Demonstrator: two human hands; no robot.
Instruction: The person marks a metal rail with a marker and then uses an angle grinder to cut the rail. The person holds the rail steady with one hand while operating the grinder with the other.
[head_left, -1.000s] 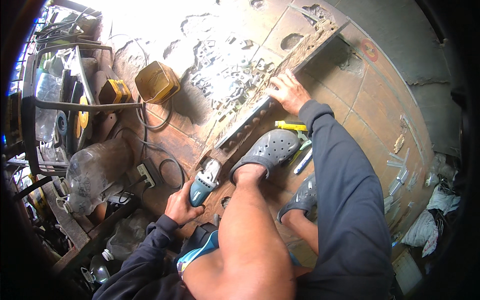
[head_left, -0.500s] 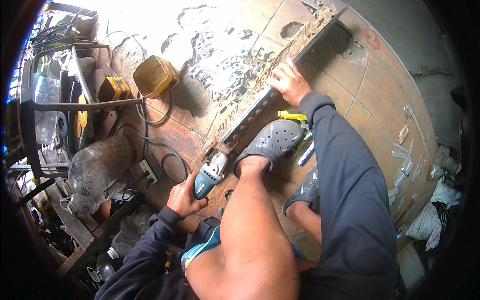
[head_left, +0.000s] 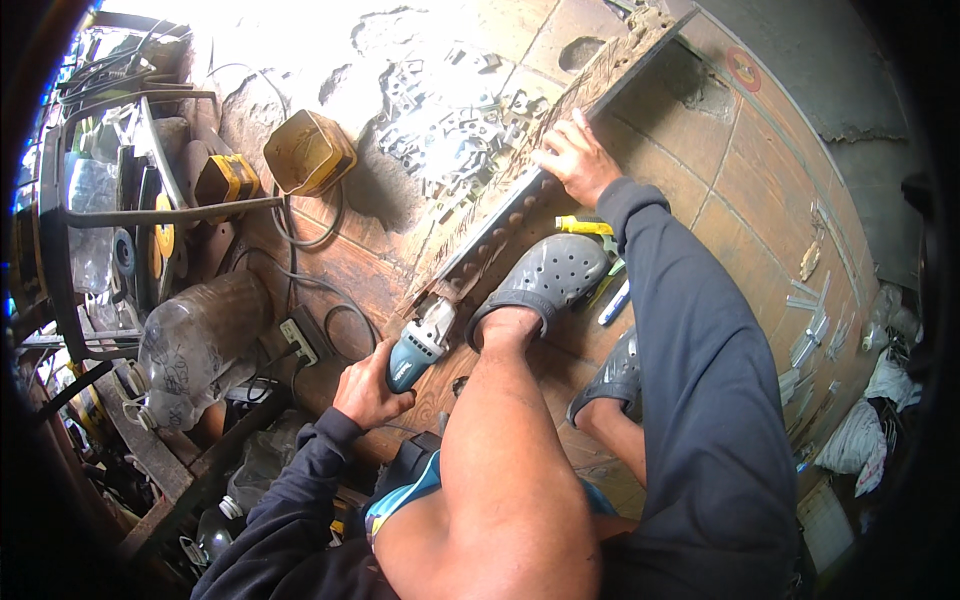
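Note:
My left hand (head_left: 372, 390) is wrapped round the teal body of an angle grinder (head_left: 420, 345). The grinder's silver head lies against the near end of a long rusty metal bar (head_left: 520, 205), which slants from lower centre to upper right. A row of round holes or bumps runs along the bar's near side. Farther up the bar, my right hand (head_left: 578, 158) grips its upper edge with bent fingers. The grinder's disc cannot be made out. Just below my right hand lies a yellow-handled tool (head_left: 583, 226), partly hidden by my sleeve and shoe.
Many small metal pieces (head_left: 450, 120) lie beyond the bar. A yellow-black open container (head_left: 308, 153), cables (head_left: 335, 290), a power socket block (head_left: 300, 335) and a large plastic bottle (head_left: 205, 335) are at left, beside a metal frame (head_left: 170, 215). My grey clog (head_left: 550, 280) is against the bar.
The bar has tilted slightly, so more of the row along its near side shows. Both hands keep their hold in nearly the same places.

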